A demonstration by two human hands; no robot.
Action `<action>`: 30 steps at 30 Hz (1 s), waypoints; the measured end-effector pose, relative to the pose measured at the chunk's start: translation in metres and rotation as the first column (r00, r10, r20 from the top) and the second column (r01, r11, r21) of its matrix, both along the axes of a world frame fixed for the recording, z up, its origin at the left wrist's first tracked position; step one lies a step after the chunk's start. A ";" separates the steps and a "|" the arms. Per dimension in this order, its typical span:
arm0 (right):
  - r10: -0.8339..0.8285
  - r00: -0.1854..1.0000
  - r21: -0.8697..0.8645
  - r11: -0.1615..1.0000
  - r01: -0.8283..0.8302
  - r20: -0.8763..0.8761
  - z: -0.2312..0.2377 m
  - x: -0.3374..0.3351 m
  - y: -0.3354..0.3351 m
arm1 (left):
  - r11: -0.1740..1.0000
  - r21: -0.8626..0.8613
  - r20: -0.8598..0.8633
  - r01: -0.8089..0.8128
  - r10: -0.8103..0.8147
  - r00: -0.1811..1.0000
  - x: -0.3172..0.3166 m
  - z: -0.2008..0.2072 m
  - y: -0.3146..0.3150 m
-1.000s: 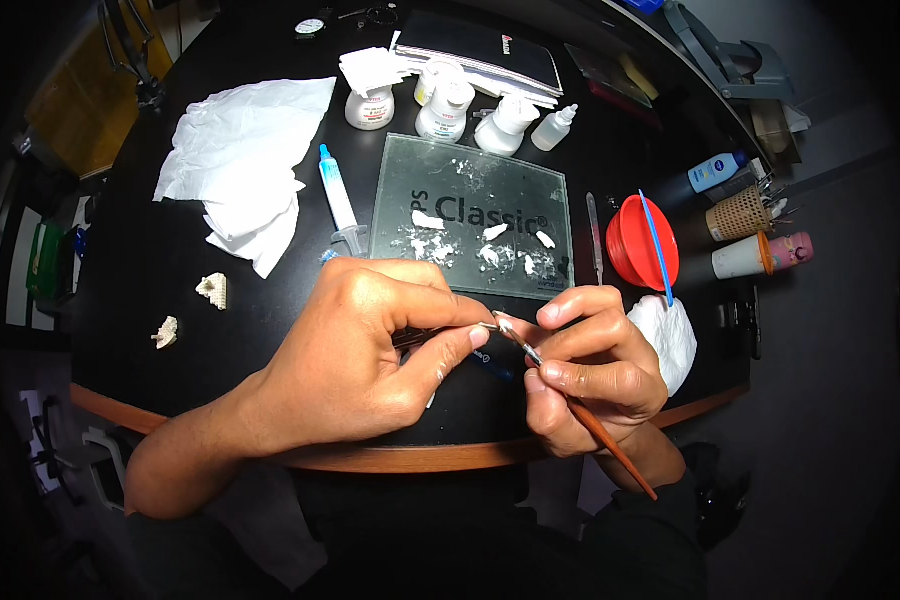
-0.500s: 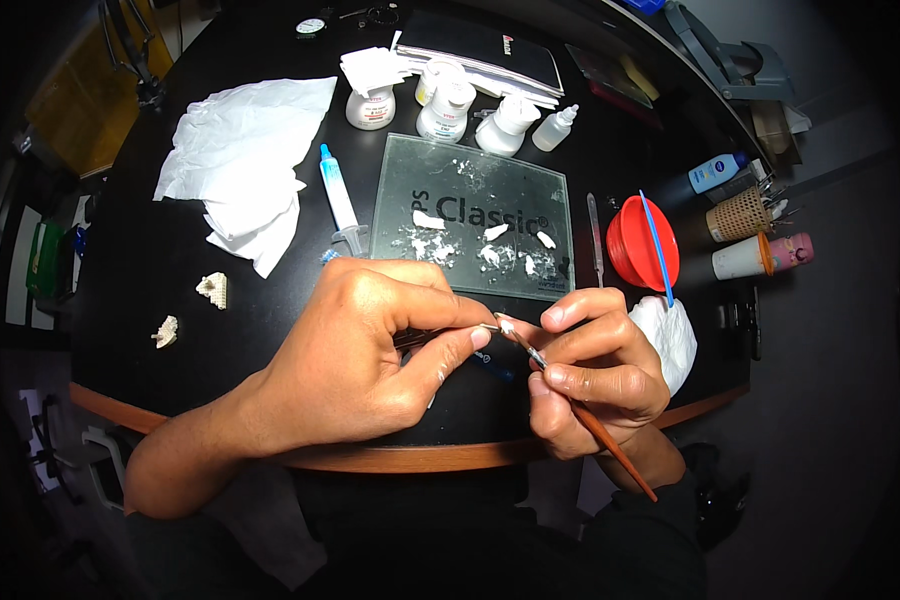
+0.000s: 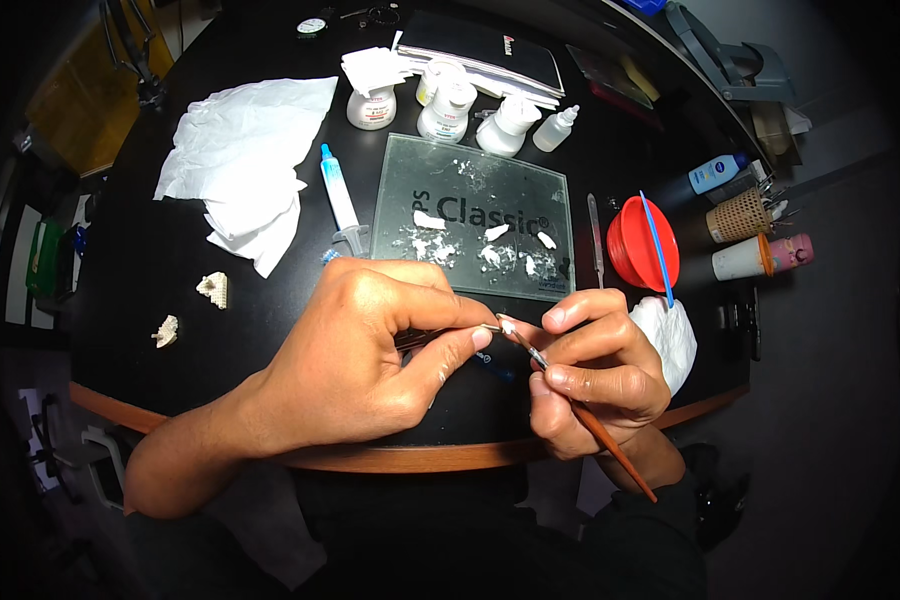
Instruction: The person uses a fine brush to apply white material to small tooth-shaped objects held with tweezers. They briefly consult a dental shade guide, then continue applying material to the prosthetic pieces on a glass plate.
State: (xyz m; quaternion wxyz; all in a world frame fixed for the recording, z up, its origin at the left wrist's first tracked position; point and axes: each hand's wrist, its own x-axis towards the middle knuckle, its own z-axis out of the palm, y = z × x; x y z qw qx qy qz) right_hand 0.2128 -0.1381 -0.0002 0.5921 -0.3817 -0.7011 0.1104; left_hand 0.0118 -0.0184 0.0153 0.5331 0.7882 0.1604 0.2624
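My left hand (image 3: 370,350) is closed in a pinch round a slim metal tool, whose tip (image 3: 491,328) pokes out past the thumb; most of it is hidden by the fingers. At that tip sits a tiny white tooth-like piece (image 3: 508,327). My right hand (image 3: 605,370) grips a thin brush with a reddish-brown handle (image 3: 610,447) and a metal ferrule, its bristle end up against the white piece. Beyond both hands lies a glass slab (image 3: 470,165) bearing several small mounds of white paste (image 3: 430,220).
White bottles (image 3: 444,112) stand behind the slab. A blue-tipped syringe (image 3: 338,195) and crumpled tissue (image 3: 245,150) lie left, above two tooth models (image 3: 213,289). On the right are a red bowl (image 3: 625,245) with a blue stick (image 3: 658,250) across it, a narrow spatula (image 3: 596,235) and another tissue (image 3: 668,340).
Hardly anything differs. The brush tip has shifted very slightly at the white piece; both hands keep their grip and place.
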 end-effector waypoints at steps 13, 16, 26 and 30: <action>0.002 1.000 -0.019 1.000 -0.002 0.027 0.002 0.001 0.001 | 1.000 -0.004 0.008 0.005 -0.005 1.000 0.000 -0.001 0.002; -0.007 1.000 -0.017 1.000 0.007 0.005 0.001 -0.001 0.000 | 1.000 -0.002 0.002 0.010 -0.010 1.000 0.000 0.001 0.001; -0.006 1.000 -0.002 1.000 0.006 0.024 0.003 0.000 -0.001 | 1.000 -0.010 0.017 0.001 0.000 1.000 0.001 -0.001 0.000; 0.007 0.999 -0.023 1.000 -0.006 0.041 0.003 0.000 0.000 | 1.000 -0.003 0.002 -0.005 0.005 1.000 0.000 0.000 0.000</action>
